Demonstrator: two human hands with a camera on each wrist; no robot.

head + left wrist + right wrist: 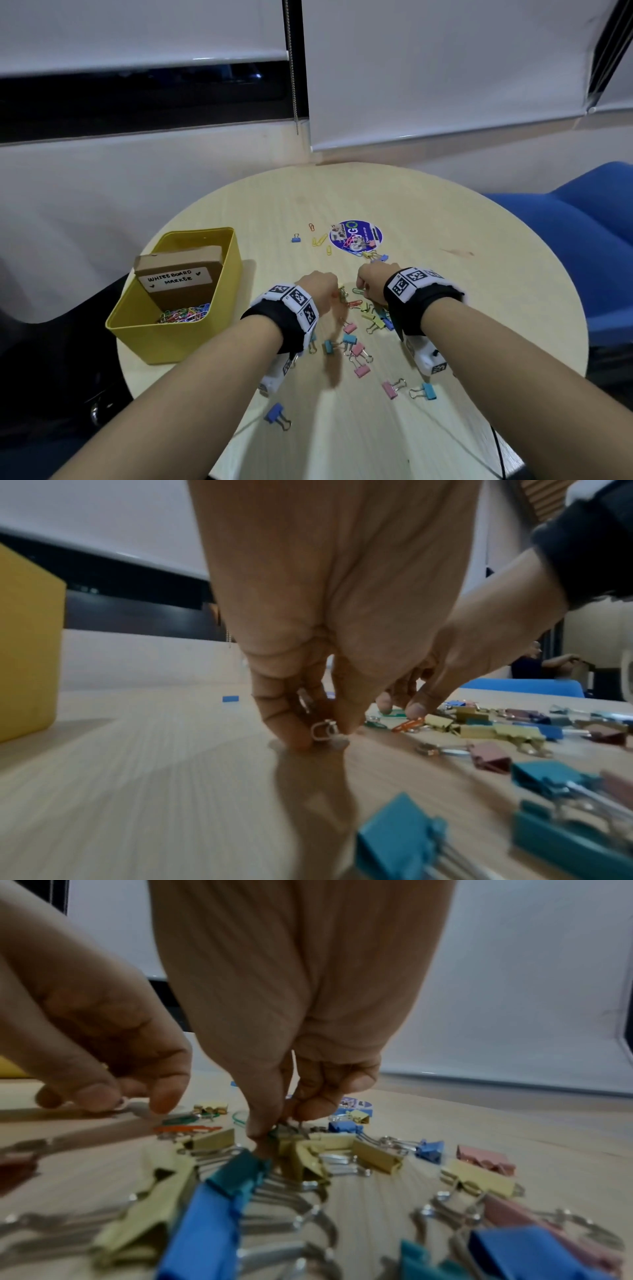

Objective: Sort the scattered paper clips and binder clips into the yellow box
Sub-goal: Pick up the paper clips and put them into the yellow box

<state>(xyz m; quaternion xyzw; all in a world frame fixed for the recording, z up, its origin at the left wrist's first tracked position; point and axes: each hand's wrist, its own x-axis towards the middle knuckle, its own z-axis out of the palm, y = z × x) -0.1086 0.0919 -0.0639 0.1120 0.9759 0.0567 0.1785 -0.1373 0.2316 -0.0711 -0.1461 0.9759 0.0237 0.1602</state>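
Observation:
The yellow box [219,274] stands at the table's left and holds a heap of coloured paper clips [185,313]. Coloured binder clips [375,317] lie in a pile under my hands, with more [356,356] nearer me. My left hand [334,291] pinches the silver wire loop of a clip [323,730] against the tabletop, just left of the pile. My right hand [361,289] pinches a small green clip [274,1133] at the pile's far edge. Both hands' fingertips are hidden in the head view. A few paper clips [320,240] lie farther out.
A cardboard box [181,274] labelled "whiteboard marker" leans inside the yellow box. A round blue sticker [355,236] sits mid-table. Single binder clips lie near the front: blue [275,414], pink [390,389], teal [426,390]. A blue chair [582,240] is at the right.

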